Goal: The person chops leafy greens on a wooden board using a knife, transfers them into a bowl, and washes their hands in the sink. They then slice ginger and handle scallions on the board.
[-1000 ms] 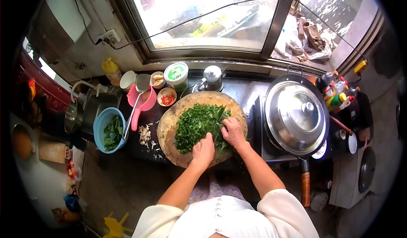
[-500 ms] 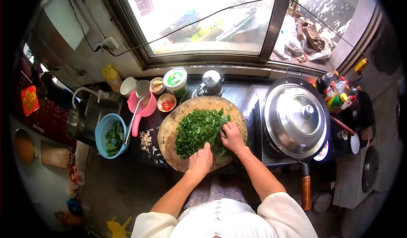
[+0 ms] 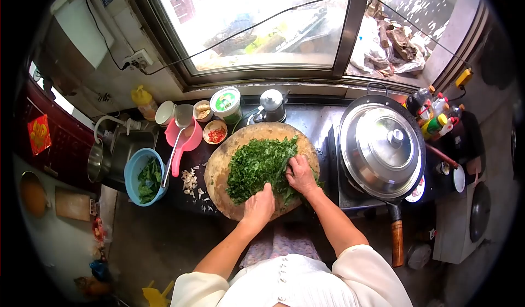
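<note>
A heap of chopped leafy greens (image 3: pixel 254 167) covers the middle of a round wooden chopping board (image 3: pixel 219 143). My left hand (image 3: pixel 258 206) is closed at the heap's near edge, its thumb pointing forward; whatever it grips is too hidden to make out. To its right, my right hand (image 3: pixel 301 174) has its fingers curled together on the greens at the right side of the board. More leaves lie beneath and beside that hand.
Left of the board are peelings (image 3: pixel 190 181), a blue basin (image 3: pixel 131 175) of leaves, a pink ladle-holding container (image 3: pixel 191 137), a bowl of red chillies (image 3: pixel 215 132) and a sink (image 3: pixel 131 143). A lidded wok (image 3: pixel 377 148) stands right; bottles (image 3: pixel 435 123) are behind it.
The whole view has shifted slightly. Both hands stay near the same spots on the greens, with only small movements.
</note>
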Available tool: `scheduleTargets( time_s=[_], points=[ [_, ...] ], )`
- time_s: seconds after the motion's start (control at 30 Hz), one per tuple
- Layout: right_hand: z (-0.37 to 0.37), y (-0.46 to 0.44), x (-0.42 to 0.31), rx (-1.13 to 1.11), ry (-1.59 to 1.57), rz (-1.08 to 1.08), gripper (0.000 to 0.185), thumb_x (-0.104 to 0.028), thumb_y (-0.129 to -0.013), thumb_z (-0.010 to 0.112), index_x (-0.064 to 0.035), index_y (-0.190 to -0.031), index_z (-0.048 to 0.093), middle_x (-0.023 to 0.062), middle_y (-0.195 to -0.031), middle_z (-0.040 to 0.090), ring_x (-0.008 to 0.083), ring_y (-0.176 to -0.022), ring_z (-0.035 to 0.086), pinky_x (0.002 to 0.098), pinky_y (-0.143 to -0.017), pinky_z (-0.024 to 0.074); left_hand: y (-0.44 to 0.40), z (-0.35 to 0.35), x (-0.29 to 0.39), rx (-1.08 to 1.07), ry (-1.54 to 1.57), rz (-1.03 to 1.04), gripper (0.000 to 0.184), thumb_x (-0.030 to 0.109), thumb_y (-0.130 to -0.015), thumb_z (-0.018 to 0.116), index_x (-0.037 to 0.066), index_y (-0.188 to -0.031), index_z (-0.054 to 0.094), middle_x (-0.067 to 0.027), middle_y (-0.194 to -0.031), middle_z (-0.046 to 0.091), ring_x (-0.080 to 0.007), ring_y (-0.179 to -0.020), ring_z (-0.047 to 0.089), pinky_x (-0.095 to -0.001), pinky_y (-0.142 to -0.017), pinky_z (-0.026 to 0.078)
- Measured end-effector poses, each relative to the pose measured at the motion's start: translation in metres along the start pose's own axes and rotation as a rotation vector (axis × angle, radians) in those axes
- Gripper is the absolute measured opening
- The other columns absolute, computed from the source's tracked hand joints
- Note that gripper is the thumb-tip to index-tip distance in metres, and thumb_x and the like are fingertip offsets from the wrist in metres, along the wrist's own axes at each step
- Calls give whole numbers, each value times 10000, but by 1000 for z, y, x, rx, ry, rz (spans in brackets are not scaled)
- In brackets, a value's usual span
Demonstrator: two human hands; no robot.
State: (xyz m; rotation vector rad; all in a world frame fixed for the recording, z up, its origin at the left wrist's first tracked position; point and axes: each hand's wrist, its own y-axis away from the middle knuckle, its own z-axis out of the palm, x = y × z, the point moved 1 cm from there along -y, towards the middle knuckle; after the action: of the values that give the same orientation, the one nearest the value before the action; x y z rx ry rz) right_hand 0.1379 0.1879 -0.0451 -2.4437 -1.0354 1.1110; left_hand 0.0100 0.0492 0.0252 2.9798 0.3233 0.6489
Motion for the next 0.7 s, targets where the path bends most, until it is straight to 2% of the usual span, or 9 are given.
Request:
scheduleTargets(
  time_s=[0.1, 0.27, 0.47, 0.57, 0.7],
  points=[
    [2, 1, 0, 31, -36, 10, 154, -7, -764, 585, -16, -900, 513, 175, -879, 486, 382, -885, 482, 458, -790, 432, -28, 45, -12, 56, -17, -2, 125, 147, -935, 493, 41, -986, 451, -239, -729, 647, -469, -693, 650, -548, -630, 530],
    [0, 8, -3, 59, -26, 18, 150, -22, -788, 578, -17, -924, 515, 179, -895, 494, 383, -902, 486, 461, -793, 431, -26, 38, -25, 156, 55, 14, 154, 169, -946, 500, 32, -990, 444, -237, -727, 643, -459, -658, 639, -547, -600, 528],
    [4, 10, 2, 46, 8, 19, 183, -18, -791, 578, -15, -958, 502, 189, -921, 484, 385, -901, 481, 461, -798, 432, 5, 6, -2, -13, 45, -29, 173, 186, -949, 496, 27, -1010, 466, -256, -745, 644, -470, -718, 635, -568, -653, 508],
    [5, 17, 1, 38, -18, 14, 202, -37, -781, 593, -23, -964, 509, 191, -929, 494, 391, -918, 487, 463, -820, 439, -30, 38, -12, 66, 46, 3, 163, 174, -959, 485, 17, -972, 443, -256, -751, 650, -459, -708, 643, -551, -632, 522],
    [-5, 12, -6, 109, 24, -93, 196, -14, -778, 598, -36, -963, 535, 158, -884, 505, 368, -893, 508, 442, -803, 436, -30, 33, -20, 63, 83, -61, 175, 197, -974, 479, 28, -975, 437, -254, -747, 646, -458, -712, 641, -545, -623, 517]
  ],
)
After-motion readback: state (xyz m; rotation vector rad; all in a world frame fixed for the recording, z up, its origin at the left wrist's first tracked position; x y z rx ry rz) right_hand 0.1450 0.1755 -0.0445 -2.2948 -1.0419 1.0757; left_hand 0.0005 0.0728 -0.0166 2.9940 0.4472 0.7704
